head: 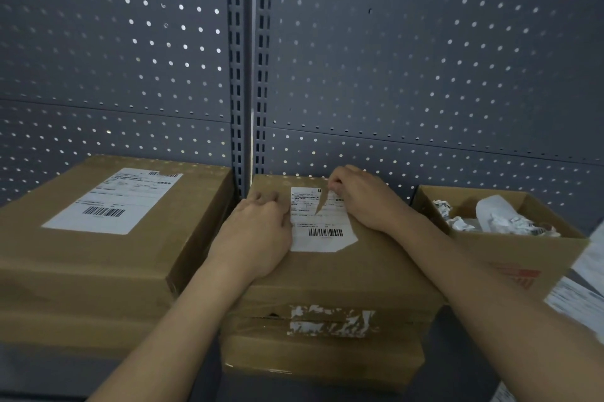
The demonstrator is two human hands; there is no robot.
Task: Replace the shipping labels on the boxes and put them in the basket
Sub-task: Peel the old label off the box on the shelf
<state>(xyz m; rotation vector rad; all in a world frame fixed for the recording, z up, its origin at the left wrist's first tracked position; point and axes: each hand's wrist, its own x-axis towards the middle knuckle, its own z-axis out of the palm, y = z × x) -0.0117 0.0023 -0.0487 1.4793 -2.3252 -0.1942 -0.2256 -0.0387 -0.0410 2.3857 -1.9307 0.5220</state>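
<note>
A brown cardboard box sits in front of me on top of another box. Its white shipping label has a tear running down from the top edge. My right hand pinches the label's upper right part, fingers curled at the tear. My left hand rests on the box top at the label's left edge, fingers curled. A second, larger box with an intact white label stands to the left.
An open cardboard box at the right holds crumpled white label scraps. Loose white sheets lie at the far right edge. A grey pegboard wall rises right behind the boxes. Torn label residue marks the front box's side.
</note>
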